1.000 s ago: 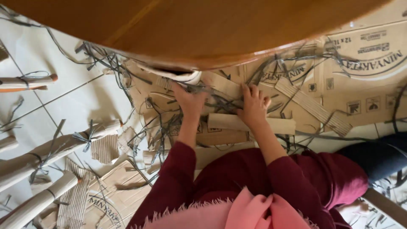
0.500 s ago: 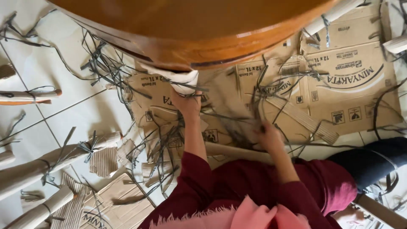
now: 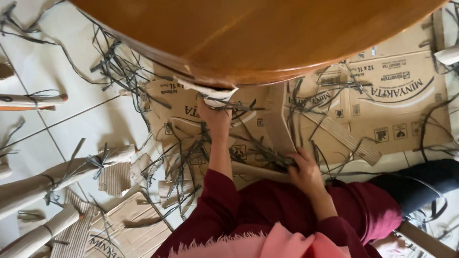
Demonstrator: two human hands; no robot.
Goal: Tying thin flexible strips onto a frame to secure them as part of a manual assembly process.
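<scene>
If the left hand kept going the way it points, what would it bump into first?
The left hand points up-frame; its fingers already touch the white wrapping at the rim of the round wooden tabletop, likely met first, though depth is unclear.

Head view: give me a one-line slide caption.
Left hand grips white wrapping at the wooden tabletop's edge; right hand gathers grey straps over flattened cardboard.

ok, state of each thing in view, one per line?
left hand: gripping the white wrap at the table edge
right hand: fingers closed in grey straps
round wooden table: overhead, partly unwrapped
cardboard sheets: flattened on floor
paper-wrapped legs: tied, lying on floor
</scene>
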